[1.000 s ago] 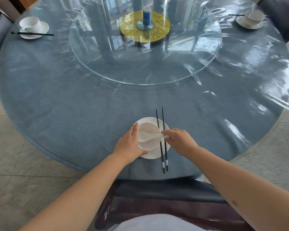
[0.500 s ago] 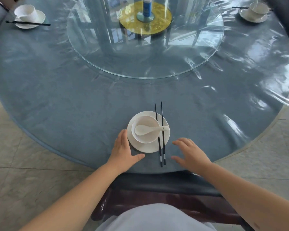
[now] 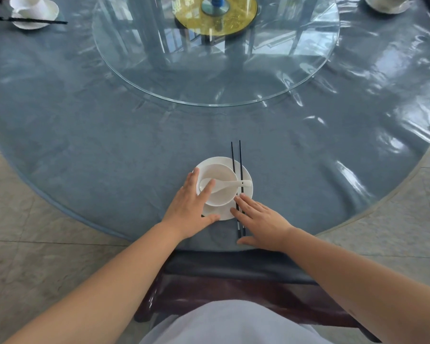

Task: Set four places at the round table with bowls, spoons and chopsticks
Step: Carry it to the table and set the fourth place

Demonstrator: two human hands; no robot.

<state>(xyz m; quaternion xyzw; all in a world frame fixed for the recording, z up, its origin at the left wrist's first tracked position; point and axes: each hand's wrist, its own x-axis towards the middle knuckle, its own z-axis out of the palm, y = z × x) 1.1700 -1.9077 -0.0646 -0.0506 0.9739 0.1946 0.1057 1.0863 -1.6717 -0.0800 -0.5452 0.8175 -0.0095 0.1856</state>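
A white bowl (image 3: 221,194) stands on a white saucer (image 3: 246,175) near the table's front edge, with a white spoon (image 3: 230,184) lying in it, handle to the right. Two black chopsticks (image 3: 236,160) lie side by side across the saucer's right side. My left hand (image 3: 191,207) rests flat and open against the bowl's left side, fingers over its rim. My right hand (image 3: 261,220) lies flat and open over the near ends of the chopsticks. A second place setting (image 3: 32,14) sits at the far left, a third (image 3: 387,3) at the far right.
A round glass turntable (image 3: 296,78) covers the table's middle, with a yellow disc (image 3: 236,18) and a blue bottle at its centre. The blue tablecloth (image 3: 97,145) lies under clear plastic. A dark chair (image 3: 233,271) stands between me and the table. The floor is tiled.
My right hand let go of the spoon, which now rests in the bowl, and both hands drew back, then returned flat: left against the bowl, right onto the chopsticks.
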